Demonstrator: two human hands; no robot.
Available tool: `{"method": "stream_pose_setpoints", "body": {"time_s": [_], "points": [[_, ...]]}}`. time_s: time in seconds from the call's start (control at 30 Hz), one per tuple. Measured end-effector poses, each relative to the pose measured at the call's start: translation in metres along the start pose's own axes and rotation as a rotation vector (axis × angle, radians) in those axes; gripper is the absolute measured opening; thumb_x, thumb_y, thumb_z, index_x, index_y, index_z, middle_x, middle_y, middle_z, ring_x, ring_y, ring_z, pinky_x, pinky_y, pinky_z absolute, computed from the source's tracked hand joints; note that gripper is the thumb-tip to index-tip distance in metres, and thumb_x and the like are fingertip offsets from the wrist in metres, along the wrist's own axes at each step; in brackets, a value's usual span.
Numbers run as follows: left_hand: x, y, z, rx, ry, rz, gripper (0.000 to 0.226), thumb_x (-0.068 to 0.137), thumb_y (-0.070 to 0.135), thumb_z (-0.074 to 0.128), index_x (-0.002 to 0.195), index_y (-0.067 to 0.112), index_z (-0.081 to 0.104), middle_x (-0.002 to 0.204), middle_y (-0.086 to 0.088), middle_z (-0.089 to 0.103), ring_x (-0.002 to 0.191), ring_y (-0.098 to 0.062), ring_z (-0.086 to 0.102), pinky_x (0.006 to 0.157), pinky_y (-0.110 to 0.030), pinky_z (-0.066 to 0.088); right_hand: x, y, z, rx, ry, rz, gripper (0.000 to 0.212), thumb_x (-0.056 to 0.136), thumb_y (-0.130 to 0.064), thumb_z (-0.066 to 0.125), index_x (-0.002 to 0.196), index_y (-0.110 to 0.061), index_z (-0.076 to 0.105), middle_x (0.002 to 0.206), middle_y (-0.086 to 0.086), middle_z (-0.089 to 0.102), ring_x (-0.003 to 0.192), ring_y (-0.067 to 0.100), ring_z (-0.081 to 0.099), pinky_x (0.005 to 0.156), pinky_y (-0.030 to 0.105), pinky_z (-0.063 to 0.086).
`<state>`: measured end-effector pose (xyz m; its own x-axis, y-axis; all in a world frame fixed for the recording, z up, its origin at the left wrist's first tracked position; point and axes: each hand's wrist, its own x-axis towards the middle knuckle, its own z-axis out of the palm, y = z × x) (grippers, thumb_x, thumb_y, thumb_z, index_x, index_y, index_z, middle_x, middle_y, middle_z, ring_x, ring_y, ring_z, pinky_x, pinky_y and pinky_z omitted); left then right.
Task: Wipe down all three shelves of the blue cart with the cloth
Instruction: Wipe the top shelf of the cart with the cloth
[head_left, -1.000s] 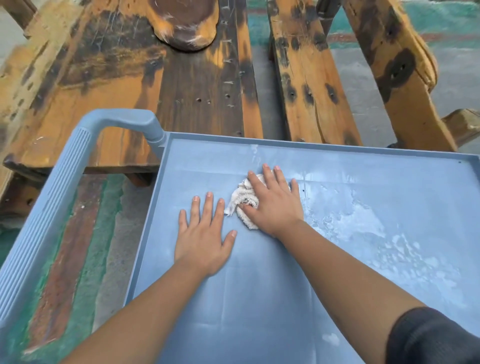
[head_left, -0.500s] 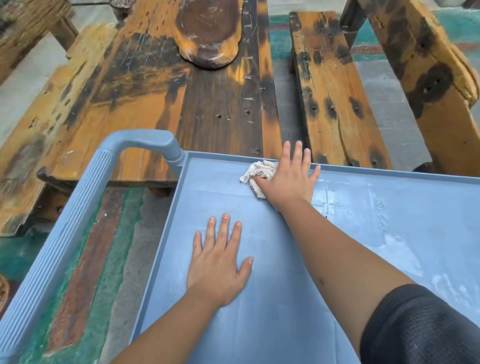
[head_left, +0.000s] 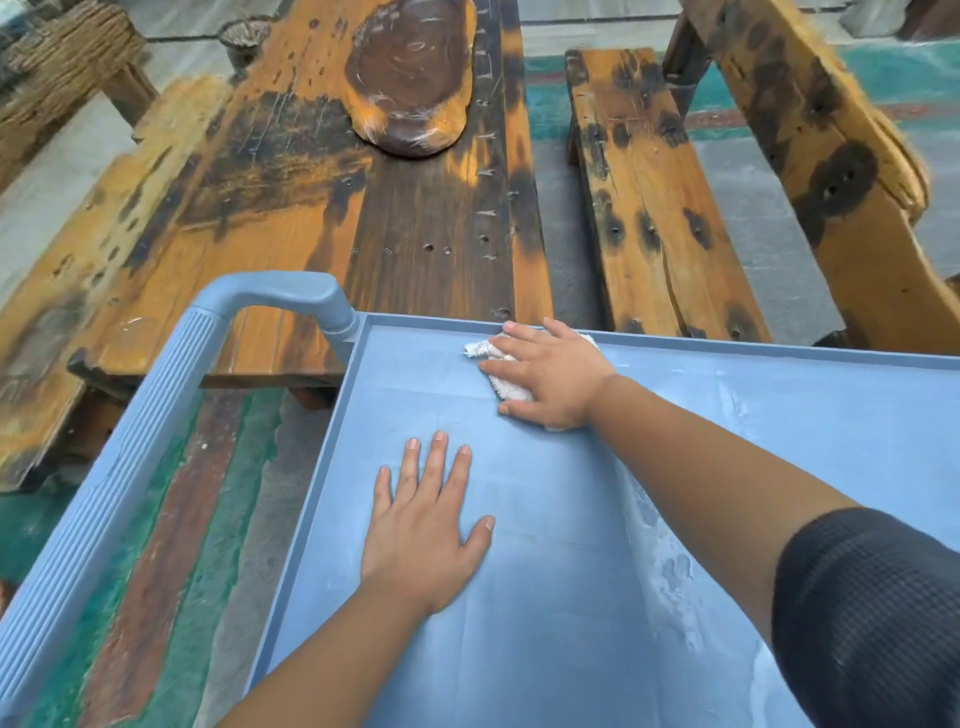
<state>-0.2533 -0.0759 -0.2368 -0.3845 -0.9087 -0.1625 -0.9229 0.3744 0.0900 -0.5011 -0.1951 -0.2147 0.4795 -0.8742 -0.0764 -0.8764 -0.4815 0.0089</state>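
Note:
The blue cart's top shelf (head_left: 597, 597) fills the lower right of the head view, with a raised rim around it. A white cloth (head_left: 506, 382) lies on the shelf close to the far rim. My right hand (head_left: 553, 376) presses flat on the cloth, fingers straight and pointing left. My left hand (head_left: 423, 525) rests flat on the bare shelf nearer to me, fingers spread. Whitish smears (head_left: 675, 571) mark the shelf right of my right arm. The lower shelves are hidden.
The cart's ribbed blue handle (head_left: 150, 441) runs along the left side. A worn wooden table (head_left: 363, 208) stands just beyond the cart, with a wooden bench (head_left: 660, 208) to its right. Painted concrete floor (head_left: 171, 571) shows below the handle.
My right hand has pushed the cloth from the shelf's middle up to the far rim and turned its fingers leftward. My left hand has stayed flat on the shelf.

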Motion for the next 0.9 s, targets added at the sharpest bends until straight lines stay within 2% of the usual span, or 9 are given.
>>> {"method": "stream_pose_setpoints", "body": {"time_s": [0.2, 0.33, 0.43, 0.57, 0.7, 0.8, 0.9], "points": [[0.0, 0.0, -0.001, -0.015, 0.013, -0.002, 0.077, 0.086, 0.067, 0.019, 0.153, 0.035, -0.001, 0.162, 0.006, -0.013, 0.145, -0.019, -0.022, 0.115, -0.048, -0.007, -0.01, -0.018, 0.003, 0.066, -0.058, 0.313, 0.079, 0.077, -0.086, 0.017, 0.147, -0.049, 0.023, 0.161, -0.02, 0.017, 0.15, 0.027, -0.005, 0.11, 0.069, -0.002], [0.0, 0.001, -0.001, -0.017, 0.013, 0.001, 0.077, 0.086, 0.067, 0.019, 0.153, 0.035, -0.001, 0.162, 0.006, -0.013, 0.146, -0.02, -0.021, 0.116, -0.049, -0.006, -0.023, -0.028, 0.009, 0.123, -0.059, 0.563, 0.076, 0.08, -0.083, 0.011, 0.148, -0.05, 0.019, 0.16, -0.024, 0.014, 0.149, 0.031, -0.013, 0.105, 0.074, 0.001], [0.001, 0.0, -0.001, -0.016, 0.008, 0.003, 0.077, 0.085, 0.068, 0.017, 0.152, 0.035, -0.003, 0.162, 0.006, -0.014, 0.145, -0.02, -0.022, 0.115, -0.049, -0.008, -0.037, -0.036, 0.012, 0.197, -0.031, 0.805, 0.074, 0.082, -0.079, 0.012, 0.148, -0.048, 0.019, 0.161, -0.022, 0.014, 0.148, 0.035, -0.014, 0.102, 0.076, 0.003], [0.001, -0.001, 0.001, -0.035, 0.01, 0.016, 0.078, 0.085, 0.068, 0.017, 0.152, 0.034, -0.002, 0.162, 0.004, -0.012, 0.146, -0.022, -0.019, 0.115, -0.05, -0.007, -0.05, -0.041, 0.008, 0.328, -0.074, 1.105, 0.08, 0.08, -0.08, 0.014, 0.151, -0.045, 0.012, 0.163, -0.016, 0.004, 0.146, 0.042, -0.004, 0.102, 0.076, 0.003], [0.002, -0.003, 0.003, -0.044, 0.01, 0.031, 0.078, 0.085, 0.067, 0.017, 0.153, 0.032, 0.0, 0.163, 0.003, -0.009, 0.147, -0.024, -0.014, 0.115, -0.052, -0.003, -0.056, -0.062, 0.0, 0.385, -0.184, 1.167, 0.088, 0.076, -0.083, 0.016, 0.153, -0.041, 0.003, 0.164, -0.012, -0.005, 0.144, 0.045, 0.001, 0.101, 0.072, 0.007], [0.003, -0.004, 0.002, -0.055, 0.001, 0.035, 0.078, 0.085, 0.067, 0.016, 0.153, 0.032, 0.0, 0.163, 0.002, -0.009, 0.147, -0.024, -0.015, 0.115, -0.052, -0.002, -0.077, -0.099, 0.001, 0.345, -0.181, 1.122, 0.081, 0.08, -0.079, 0.018, 0.151, -0.042, 0.008, 0.164, -0.012, -0.002, 0.142, 0.044, 0.007, 0.099, 0.07, 0.014], [0.002, -0.002, 0.002, -0.05, -0.002, 0.042, 0.078, 0.085, 0.068, 0.015, 0.153, 0.031, 0.001, 0.163, 0.002, -0.009, 0.147, -0.025, -0.014, 0.116, -0.053, -0.002, -0.107, -0.148, 0.005, 0.34, -0.168, 1.103, 0.078, 0.083, -0.077, 0.017, 0.151, -0.041, 0.007, 0.164, -0.011, -0.003, 0.143, 0.044, 0.005, 0.102, 0.069, 0.011]]}}
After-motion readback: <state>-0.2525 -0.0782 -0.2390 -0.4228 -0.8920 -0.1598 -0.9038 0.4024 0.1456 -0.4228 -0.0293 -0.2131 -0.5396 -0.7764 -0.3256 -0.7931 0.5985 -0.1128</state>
